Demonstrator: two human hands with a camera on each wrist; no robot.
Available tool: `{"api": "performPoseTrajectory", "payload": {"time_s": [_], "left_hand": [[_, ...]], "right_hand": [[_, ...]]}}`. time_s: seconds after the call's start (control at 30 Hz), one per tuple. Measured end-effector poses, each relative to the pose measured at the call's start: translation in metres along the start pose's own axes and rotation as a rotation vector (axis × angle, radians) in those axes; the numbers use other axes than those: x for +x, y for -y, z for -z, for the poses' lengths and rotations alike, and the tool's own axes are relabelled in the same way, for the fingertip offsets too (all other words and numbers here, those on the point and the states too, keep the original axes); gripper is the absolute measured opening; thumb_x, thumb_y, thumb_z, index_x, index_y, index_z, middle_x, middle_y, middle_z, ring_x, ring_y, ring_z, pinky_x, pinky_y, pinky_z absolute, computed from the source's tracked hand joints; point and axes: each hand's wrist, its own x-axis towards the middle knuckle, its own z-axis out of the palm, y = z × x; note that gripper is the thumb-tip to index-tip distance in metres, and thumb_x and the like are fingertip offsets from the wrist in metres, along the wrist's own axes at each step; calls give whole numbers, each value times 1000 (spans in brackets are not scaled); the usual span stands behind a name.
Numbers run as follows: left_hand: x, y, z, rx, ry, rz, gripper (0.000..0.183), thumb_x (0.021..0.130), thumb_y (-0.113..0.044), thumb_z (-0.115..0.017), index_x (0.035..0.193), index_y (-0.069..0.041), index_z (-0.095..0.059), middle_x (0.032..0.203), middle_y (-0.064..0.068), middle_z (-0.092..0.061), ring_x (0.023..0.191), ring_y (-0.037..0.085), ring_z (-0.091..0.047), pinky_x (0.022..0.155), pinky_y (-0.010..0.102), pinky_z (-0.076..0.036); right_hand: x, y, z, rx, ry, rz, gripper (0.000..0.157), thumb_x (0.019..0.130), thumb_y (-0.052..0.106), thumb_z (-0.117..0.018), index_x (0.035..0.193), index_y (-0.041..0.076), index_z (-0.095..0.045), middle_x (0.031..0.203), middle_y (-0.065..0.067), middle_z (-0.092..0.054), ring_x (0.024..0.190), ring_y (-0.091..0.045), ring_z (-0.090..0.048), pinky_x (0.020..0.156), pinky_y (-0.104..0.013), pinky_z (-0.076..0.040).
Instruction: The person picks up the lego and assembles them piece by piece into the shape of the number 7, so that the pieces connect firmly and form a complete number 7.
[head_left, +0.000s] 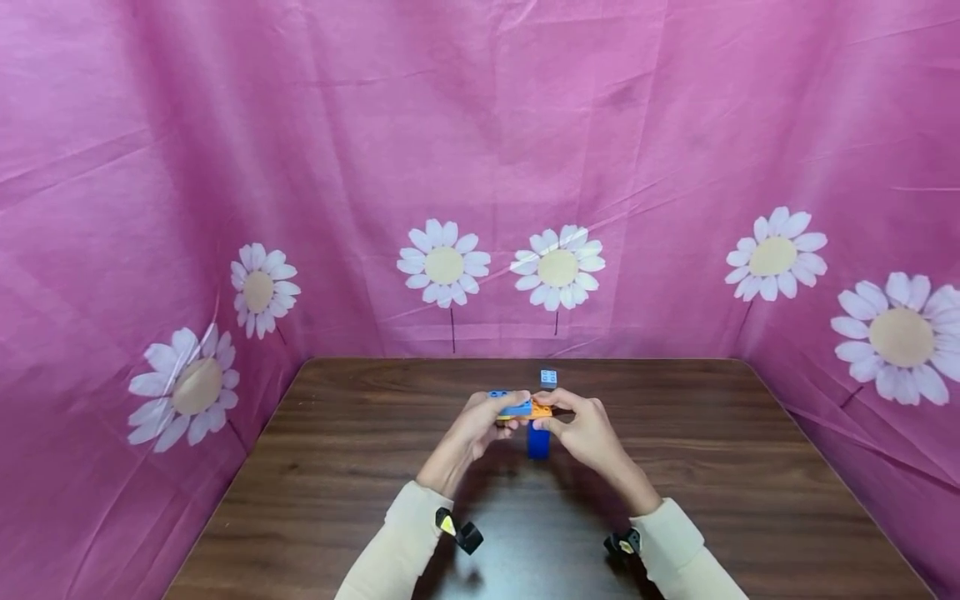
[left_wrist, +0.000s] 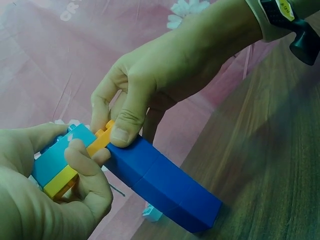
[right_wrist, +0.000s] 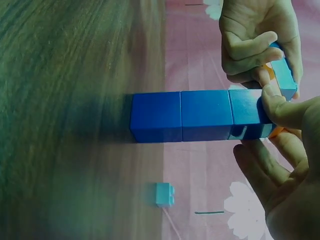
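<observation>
A column of three dark blue toy bricks (right_wrist: pixel 206 116) stands upright on the table, with an orange brick (head_left: pixel 542 410) at its top. My right hand (head_left: pixel 587 427) pinches the orange brick, thumb on the near side at the column's top edge and fingers behind. From the left, my left hand (head_left: pixel 480 419) grips a light blue brick (left_wrist: pixel 65 152) between thumb and fingers. A yellow brick (left_wrist: pixel 61 181) sits under the light blue one. This pair meets the orange brick side-on above the column; the fingers partly hide the joint.
Behind the column, a small light blue brick (head_left: pixel 549 378) rests near the far edge of the brown wooden table (head_left: pixel 337 467). A pink curtain (head_left: pixel 480 125) with daisies surrounds the table's back and sides. Each wrist wears a black camera strap (head_left: pixel 468 537).
</observation>
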Motion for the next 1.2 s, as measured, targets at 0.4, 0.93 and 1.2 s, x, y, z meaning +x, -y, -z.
{"api": "performPoseTrajectory", "payload": {"time_s": [0.4,0.93,1.2], "left_hand": [[-2,2,2,18,-3,3,40,96,-31,-78,106,8,-74,72,2,-71,56,6,-57,54,17,-50],[0,18,2,59,-9,-296,54,91,-7,-81,137,0,-55,126,13,-66,100,17,-67,91,34,-59],[2,23,11,127,8,-349,48,87,4,-82,129,2,-61,126,13,-67,106,17,-65,91,28,-57]], "right_hand": [[3,7,5,-45,60,-53,28,87,14,-89,113,15,-80,119,-4,-81,112,-26,-77,90,-47,-64],[1,2,5,-66,47,-36,30,87,15,-89,115,17,-79,120,-3,-81,102,-22,-78,79,-32,-66],[1,3,10,-42,140,-29,36,91,9,-85,125,15,-74,128,-8,-78,95,-17,-75,81,-28,-64]]}}
